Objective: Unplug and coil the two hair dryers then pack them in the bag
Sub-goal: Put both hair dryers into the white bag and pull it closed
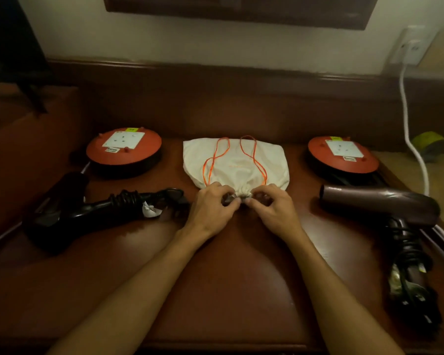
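Note:
A white drawstring bag (235,163) with orange cords lies flat at the middle of the brown table, its gathered mouth facing me. My left hand (212,207) and my right hand (271,206) both pinch that gathered mouth from either side. A black hair dryer (69,213) lies on the left with its cord wound around the handle. On the right lies a maroon hair dryer (379,204), its cord coiled around the handle too and the plug near the table's front.
Two round orange extension reels with white sockets stand at the back, one on the left (123,149) and one on the right (342,156). A white cable (410,139) hangs from a wall outlet (412,47) at the right. The table's raised back edge (215,80) runs behind.

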Demonstrator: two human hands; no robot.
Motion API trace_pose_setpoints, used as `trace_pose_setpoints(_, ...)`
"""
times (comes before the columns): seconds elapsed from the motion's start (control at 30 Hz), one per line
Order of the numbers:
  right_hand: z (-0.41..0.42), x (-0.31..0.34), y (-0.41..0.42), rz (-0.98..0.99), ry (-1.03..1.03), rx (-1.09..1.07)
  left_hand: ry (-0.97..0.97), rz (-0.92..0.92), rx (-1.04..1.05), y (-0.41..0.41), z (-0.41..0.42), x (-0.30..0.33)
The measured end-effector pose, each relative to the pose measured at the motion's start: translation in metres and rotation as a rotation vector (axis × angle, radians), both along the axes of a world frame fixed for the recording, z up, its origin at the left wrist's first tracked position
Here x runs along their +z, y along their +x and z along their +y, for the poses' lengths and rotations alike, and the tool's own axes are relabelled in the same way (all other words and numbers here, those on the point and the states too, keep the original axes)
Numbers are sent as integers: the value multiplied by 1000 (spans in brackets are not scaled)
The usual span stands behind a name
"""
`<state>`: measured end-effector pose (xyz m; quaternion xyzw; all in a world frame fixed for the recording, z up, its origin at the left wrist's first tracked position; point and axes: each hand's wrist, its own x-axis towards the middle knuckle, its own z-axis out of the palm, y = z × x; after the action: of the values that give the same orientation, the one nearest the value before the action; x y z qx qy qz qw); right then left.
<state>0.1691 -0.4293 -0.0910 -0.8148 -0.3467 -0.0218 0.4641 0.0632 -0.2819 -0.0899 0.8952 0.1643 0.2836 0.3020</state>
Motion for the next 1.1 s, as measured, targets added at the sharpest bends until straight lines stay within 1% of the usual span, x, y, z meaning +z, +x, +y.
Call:
trace_pose_setpoints(0.07,1,2,3,36,112,-77,-33,-42,66,3,-2,3)
trace_pose_setpoints(0.13,3,3,1,0,138,-83,-94,-101,128,4,-1,6)
trace_pose_setpoints(0.23,8,4,-13,-59,99,-13,-88,-72,64,4,-1,3)
trace_pose_setpoints(0.33,7,5,-14,-52,141,-55,-115,-50,29,4,3,0)
trace_pose_setpoints(0.43,6,0,-10,-124,47,-81,-94,-43,9,2,4,0)
trace_pose_setpoints(0.6,9,-7,-6,-150,-100,-91,-54,-12,-41,1,2,0)
trace_pose_setpoints(0.7,13,-4,-11,-194,-188,-124,-19,18,-8,3,-2,0)
trace_pose_setpoints(0.83,12,1,-15,-108,-111,-231,26,27,77,5,-10,3)
trace_pose_setpoints(0.93,12,1,-15,-99,-88,-289,37,19,122,5,-10,2)
trace_pose_setpoints(1.03,11,1,-13,-134,-120,-315,11,13,86,4,-7,1)
trace_pose_setpoints(1.1,10,1,-14,-221,-202,-325,-2,20,47,4,-6,1)
